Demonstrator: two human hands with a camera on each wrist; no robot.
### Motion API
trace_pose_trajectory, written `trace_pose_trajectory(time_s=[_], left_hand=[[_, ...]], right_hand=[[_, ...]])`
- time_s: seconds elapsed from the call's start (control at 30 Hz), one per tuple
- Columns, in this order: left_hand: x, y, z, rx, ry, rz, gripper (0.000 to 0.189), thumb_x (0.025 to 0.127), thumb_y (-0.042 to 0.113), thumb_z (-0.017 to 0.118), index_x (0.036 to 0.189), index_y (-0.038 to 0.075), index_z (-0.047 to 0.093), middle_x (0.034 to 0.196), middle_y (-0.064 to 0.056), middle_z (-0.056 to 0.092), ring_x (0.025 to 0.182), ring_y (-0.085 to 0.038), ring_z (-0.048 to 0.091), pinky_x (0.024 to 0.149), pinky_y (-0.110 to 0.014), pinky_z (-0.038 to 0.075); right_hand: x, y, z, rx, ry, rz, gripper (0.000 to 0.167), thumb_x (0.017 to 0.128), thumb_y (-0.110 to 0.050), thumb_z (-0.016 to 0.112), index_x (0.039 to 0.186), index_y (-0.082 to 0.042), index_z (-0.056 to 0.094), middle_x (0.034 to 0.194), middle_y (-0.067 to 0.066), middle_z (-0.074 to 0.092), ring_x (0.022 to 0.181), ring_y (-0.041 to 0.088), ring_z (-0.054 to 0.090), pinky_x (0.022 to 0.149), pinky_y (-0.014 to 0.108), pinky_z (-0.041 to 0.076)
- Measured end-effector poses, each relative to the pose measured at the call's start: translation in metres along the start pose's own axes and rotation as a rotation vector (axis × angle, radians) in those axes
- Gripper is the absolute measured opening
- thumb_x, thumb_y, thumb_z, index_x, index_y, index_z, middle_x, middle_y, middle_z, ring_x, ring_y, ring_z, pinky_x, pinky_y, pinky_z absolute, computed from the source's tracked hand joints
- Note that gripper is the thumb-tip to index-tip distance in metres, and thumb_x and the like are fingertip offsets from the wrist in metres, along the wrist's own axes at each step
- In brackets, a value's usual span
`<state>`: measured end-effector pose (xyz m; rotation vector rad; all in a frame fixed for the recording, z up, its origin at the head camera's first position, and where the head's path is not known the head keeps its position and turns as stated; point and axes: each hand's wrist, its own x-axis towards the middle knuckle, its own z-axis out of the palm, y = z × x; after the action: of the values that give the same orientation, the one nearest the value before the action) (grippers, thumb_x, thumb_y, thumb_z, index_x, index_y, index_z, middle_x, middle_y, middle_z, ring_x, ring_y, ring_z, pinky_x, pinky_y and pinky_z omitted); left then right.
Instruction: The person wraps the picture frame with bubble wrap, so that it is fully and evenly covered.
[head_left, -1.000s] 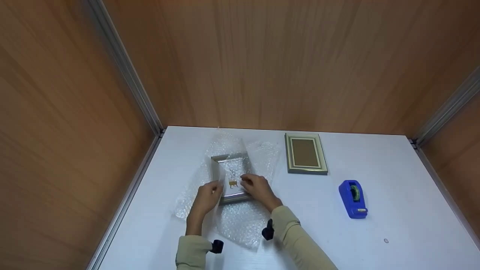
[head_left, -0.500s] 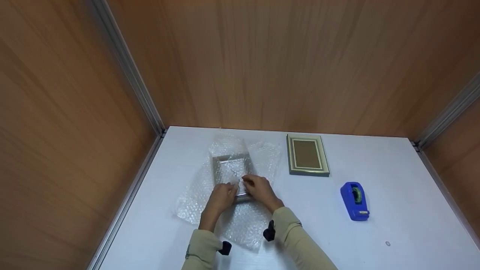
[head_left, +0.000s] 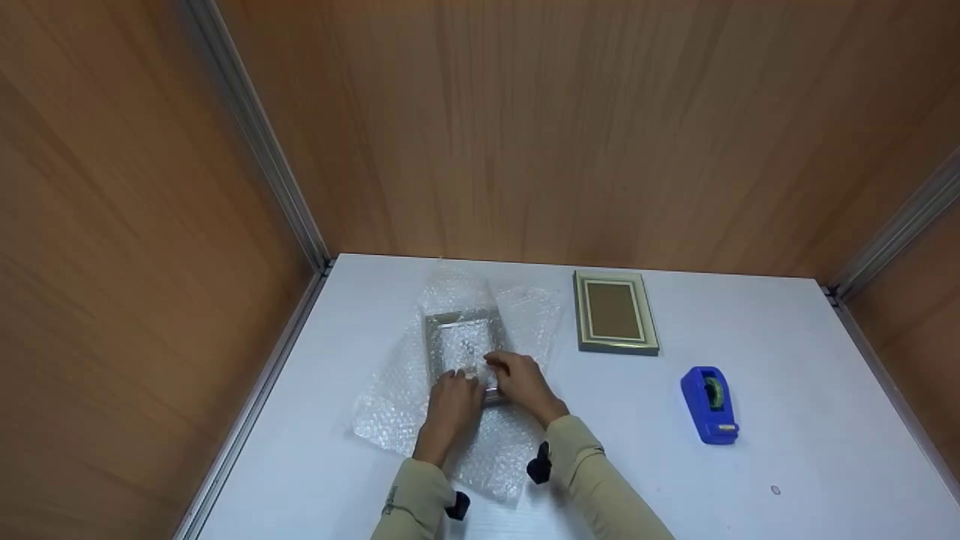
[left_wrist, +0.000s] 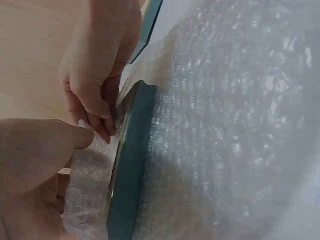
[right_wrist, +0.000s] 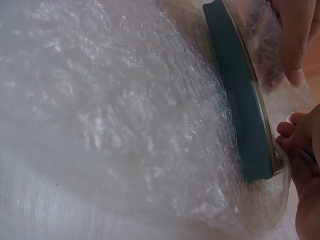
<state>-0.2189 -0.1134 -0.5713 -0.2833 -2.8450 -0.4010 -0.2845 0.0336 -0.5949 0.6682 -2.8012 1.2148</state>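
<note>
A picture frame [head_left: 433, 346] lies on an opened-out sheet of bubble wrap [head_left: 386, 412], left of the table's middle in the head view. Flaps of the wrap cover its face. Its green near side [left_wrist: 131, 165] shows bare in the left wrist view. My left hand [head_left: 454, 409] is over the frame's near left part, gripping a flap between thumb and fingers. Close beside it, my right hand [head_left: 525, 384] pinches the wrap at the frame's right side. In the right wrist view the fingertips of both hands nearly meet at the film's edge.
A second frame [head_left: 616, 312] with a brown centre lies at the back, right of the wrap. A blue tape dispenser [head_left: 709, 405] stands further right. A small ring-like bit [head_left: 775, 490] is near the front right. Wooden walls [head_left: 525, 135] enclose the table.
My left hand has moved right, drawing the left flap across the frame's face and the picture. It is now close to my right hand, which has barely moved.
</note>
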Motion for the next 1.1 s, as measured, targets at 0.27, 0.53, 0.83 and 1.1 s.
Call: trace_pose_trajectory(time_s=[0.27, 0.53, 0.83, 1.1], left_hand=[[-0.001, 0.000, -0.001, 0.095, -0.009, 0.041, 0.031, 0.095, 0.029, 0.056, 0.088, 0.002, 0.070, 0.084, -0.015, 0.061, 0.080, -0.031, 0.060, 0.066, -0.043, 0.050], [0.002, -0.004, -0.008, 0.106, -0.155, 0.013, 0.019, 0.090, 0.024, 0.063, 0.098, 0.009, 0.072, 0.096, -0.013, 0.066, 0.093, -0.031, 0.061, 0.077, -0.047, 0.050], [0.010, -0.010, -0.010, 0.144, -0.137, 0.062, 0.016, 0.085, 0.027, 0.069, 0.088, 0.013, 0.075, 0.106, -0.008, 0.066, 0.087, -0.031, 0.062, 0.066, -0.046, 0.051], [0.022, -0.016, -0.026, -0.021, -0.412, -0.007, 0.023, 0.091, 0.028, 0.064, 0.109, 0.017, 0.074, 0.139, -0.011, 0.053, 0.116, -0.036, 0.051, 0.086, -0.055, 0.045]], right_hand=[[0.001, 0.001, -0.002, 0.008, 0.001, 0.004, 0.026, 0.094, -0.005, 0.054, 0.115, -0.009, 0.068, 0.113, 0.006, 0.070, 0.108, 0.022, 0.065, 0.094, 0.038, 0.052], [0.002, 0.002, -0.001, 0.016, -0.003, -0.002, 0.026, 0.091, -0.002, 0.056, 0.113, -0.007, 0.069, 0.111, 0.007, 0.071, 0.106, 0.023, 0.066, 0.092, 0.038, 0.053], [0.000, 0.001, -0.001, 0.026, -0.001, -0.025, 0.026, 0.091, -0.001, 0.056, 0.112, -0.006, 0.069, 0.111, 0.008, 0.071, 0.106, 0.025, 0.066, 0.092, 0.039, 0.053], [-0.001, -0.001, -0.003, 0.029, -0.037, 0.006, 0.028, 0.093, -0.003, 0.054, 0.117, -0.007, 0.067, 0.114, 0.007, 0.070, 0.108, 0.023, 0.064, 0.093, 0.040, 0.052]])
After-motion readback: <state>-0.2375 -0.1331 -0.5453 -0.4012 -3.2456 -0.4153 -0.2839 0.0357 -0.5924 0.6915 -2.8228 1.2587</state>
